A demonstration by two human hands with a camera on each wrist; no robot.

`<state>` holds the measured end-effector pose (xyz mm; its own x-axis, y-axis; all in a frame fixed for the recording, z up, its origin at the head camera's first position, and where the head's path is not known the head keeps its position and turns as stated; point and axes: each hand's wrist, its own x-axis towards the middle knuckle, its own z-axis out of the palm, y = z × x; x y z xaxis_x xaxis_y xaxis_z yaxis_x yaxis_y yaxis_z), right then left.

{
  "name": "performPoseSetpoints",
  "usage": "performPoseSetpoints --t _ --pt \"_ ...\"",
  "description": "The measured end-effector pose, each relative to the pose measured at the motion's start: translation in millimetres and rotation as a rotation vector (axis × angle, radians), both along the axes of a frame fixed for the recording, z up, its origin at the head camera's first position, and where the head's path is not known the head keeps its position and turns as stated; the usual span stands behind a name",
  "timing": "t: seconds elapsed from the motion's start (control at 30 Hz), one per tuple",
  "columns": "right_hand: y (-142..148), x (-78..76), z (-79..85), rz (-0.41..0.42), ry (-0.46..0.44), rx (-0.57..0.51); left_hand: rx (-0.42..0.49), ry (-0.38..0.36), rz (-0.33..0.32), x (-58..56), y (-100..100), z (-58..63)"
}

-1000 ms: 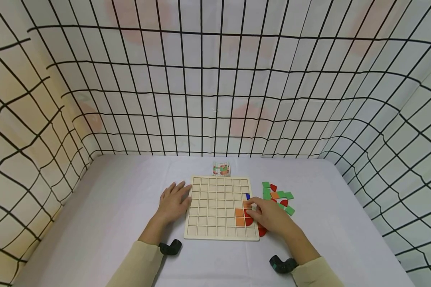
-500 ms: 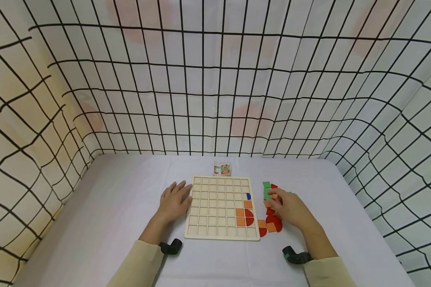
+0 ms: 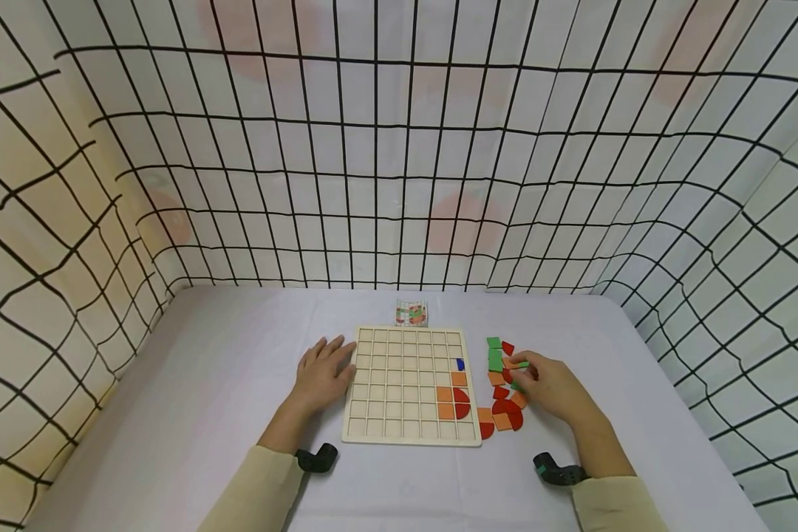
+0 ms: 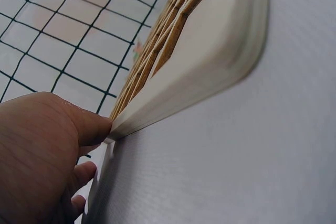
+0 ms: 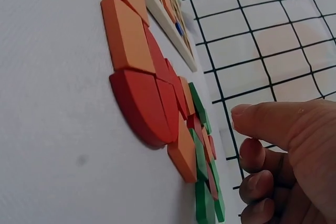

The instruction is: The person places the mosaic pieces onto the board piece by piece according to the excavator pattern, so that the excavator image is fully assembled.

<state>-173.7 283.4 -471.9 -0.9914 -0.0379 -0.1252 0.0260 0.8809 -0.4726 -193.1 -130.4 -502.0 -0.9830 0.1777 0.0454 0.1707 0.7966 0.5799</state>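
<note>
My left hand [image 3: 322, 374] rests at the left edge of a pale wooden grid board [image 3: 394, 384]. In the left wrist view its thumb [image 4: 94, 128] touches the board's rim. On the board's right side lie a small blue piece [image 3: 460, 364], several orange square tiles [image 3: 445, 411] and red curved pieces [image 3: 462, 410]. My right hand [image 3: 552, 384] hovers over loose tiles right of the board. In the right wrist view its thumb reaches forward and its fingers curl loosely, with nothing between them. A green tile [image 3: 520, 365] shows beside its fingertips.
Loose green tiles [image 3: 495, 360], orange tiles [image 3: 502, 422] and red curved pieces [image 3: 507, 407] lie along the board's right side. A small patterned card [image 3: 411, 313] stands behind the board. Black grid netting [image 3: 399, 177] surrounds the white table [image 3: 219, 369].
My right hand has moved right, from the board's right column to the loose tiles, uncovering the orange and red pieces it overlapped. The left hand stays at the board's edge.
</note>
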Motion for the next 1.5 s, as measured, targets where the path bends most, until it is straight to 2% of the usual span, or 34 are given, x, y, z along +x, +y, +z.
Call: performPoseSetpoints --t 0.37,0.87,1.5 --pt "-6 -9.9 -9.8 0.002 -0.007 -0.032 -0.001 0.001 0.0 0.0 -1 -0.6" --pt "-13 -22.3 -15.2 0.024 -0.019 0.044 -0.009 -0.001 0.004 -1.2 -1 -2.7" --pt "-12 -25.5 -15.5 0.026 -0.033 -0.01 -0.008 -0.006 0.005 -2.3 -1 -2.4"
